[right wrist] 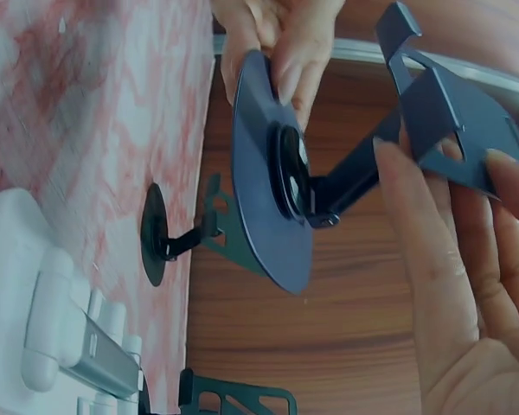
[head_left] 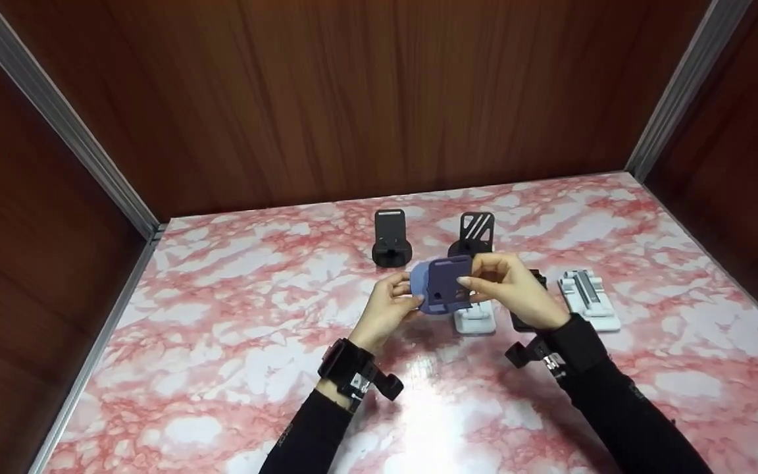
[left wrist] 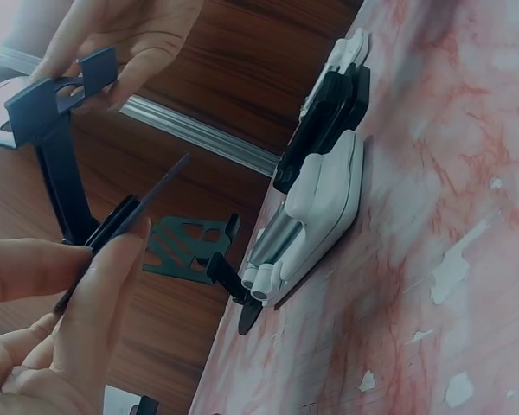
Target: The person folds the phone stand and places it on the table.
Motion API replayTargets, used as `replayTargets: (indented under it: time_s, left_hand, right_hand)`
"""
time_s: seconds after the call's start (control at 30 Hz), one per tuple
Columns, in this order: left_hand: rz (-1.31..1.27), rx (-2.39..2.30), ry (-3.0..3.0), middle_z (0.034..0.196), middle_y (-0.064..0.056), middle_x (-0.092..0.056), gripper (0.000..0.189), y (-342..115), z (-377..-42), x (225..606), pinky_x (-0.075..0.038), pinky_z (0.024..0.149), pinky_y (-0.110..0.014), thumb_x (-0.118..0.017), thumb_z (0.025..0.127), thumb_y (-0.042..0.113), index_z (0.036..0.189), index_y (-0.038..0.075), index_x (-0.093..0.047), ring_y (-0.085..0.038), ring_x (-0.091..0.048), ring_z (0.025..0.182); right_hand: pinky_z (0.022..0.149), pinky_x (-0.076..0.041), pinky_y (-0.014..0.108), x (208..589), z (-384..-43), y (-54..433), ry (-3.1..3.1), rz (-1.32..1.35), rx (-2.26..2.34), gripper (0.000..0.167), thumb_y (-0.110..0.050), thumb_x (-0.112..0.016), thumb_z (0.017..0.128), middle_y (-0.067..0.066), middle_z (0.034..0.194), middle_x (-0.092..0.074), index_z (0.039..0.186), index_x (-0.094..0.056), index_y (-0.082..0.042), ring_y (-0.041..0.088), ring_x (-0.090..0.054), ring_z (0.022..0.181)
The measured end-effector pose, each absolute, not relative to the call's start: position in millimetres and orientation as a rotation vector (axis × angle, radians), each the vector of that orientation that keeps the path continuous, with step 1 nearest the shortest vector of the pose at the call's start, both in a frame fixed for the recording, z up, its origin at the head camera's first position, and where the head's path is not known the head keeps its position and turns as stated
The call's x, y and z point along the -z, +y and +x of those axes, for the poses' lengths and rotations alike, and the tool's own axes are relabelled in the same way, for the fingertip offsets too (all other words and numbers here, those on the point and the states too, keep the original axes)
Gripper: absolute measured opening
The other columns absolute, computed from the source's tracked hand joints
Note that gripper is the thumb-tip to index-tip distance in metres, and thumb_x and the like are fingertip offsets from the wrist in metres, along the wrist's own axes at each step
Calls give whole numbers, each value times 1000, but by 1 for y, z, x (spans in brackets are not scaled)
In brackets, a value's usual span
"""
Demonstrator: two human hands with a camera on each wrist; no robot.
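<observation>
A purple-blue phone stand (head_left: 450, 280) is held up above the table between both hands. My left hand (head_left: 387, 308) pinches the rim of its round base (right wrist: 258, 173) between thumb and fingers. On the other side, my right hand (head_left: 517, 291) grips the flat phone plate (right wrist: 480, 130), thumb on one face and fingers behind. A short arm (right wrist: 359, 177) joins the base to the plate, and the right wrist view shows it angled away from the base.
Behind the hands stand two black phone stands, one with a solid plate (head_left: 390, 227) and one with a slotted plate (head_left: 478, 227). Nearer lie a white folded stand (head_left: 475, 322), a black folded stand (left wrist: 320, 130) and another white one (head_left: 591, 301). Wooden panels (head_left: 287, 99) enclose the marbled table (head_left: 221, 349).
</observation>
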State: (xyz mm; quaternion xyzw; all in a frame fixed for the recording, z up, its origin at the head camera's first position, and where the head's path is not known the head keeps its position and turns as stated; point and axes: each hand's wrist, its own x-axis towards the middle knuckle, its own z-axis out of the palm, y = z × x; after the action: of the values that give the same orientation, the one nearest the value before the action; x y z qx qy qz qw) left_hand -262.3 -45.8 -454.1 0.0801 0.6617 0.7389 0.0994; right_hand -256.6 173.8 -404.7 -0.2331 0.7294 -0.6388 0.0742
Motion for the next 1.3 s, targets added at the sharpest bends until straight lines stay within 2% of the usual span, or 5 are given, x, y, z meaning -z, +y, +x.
replayTargets:
  time_s: [0.23,0.6,0.83,1.1,1.3]
  left_hand:
    - [343,-2148,2060,102,-23,-63,36,-49,-260,451,-59,70,-33,-56,84,-10,119,-10,-47,-7,-64,74]
    - [412,-2112,2175,99,-25,-63,37,-57,-261,442,-57,72,-45,-56,82,-11,118,-9,-50,-6,-61,68]
    - [493,-2105,2253,103,-29,-64,34,-58,-251,427,-59,67,-31,-57,81,-12,114,-11,-52,-11,-63,73]
    - [652,-1964,2567,103,-25,-66,31,-53,-234,405,-56,80,-29,-57,81,-12,112,-8,-56,-30,-65,91]
    - [775,-1860,2726,103,-15,-69,30,-52,-248,429,-56,71,-21,-60,85,-1,115,4,-57,-22,-68,86]
  right_hand:
    - [68,-58,39,403,-252,167,2202,-633,1935,25,-14,-66,85,7,78,-61,79,-49,4,16,-66,74]
    - [71,-58,40,392,-251,161,2197,-689,1853,24,-14,-64,87,14,83,-66,77,-50,3,23,-69,78]
    - [71,-58,41,393,-255,164,2064,-643,1883,18,-13,-61,88,6,79,-67,75,-52,-5,20,-69,78]
    - [66,-58,30,401,-261,172,1786,-574,1887,13,-8,-56,91,0,79,-66,79,-58,-9,12,-67,72]
    - [60,-55,24,407,-263,178,1668,-615,1881,16,-7,-52,93,-1,77,-68,80,-60,-10,9,-65,67]
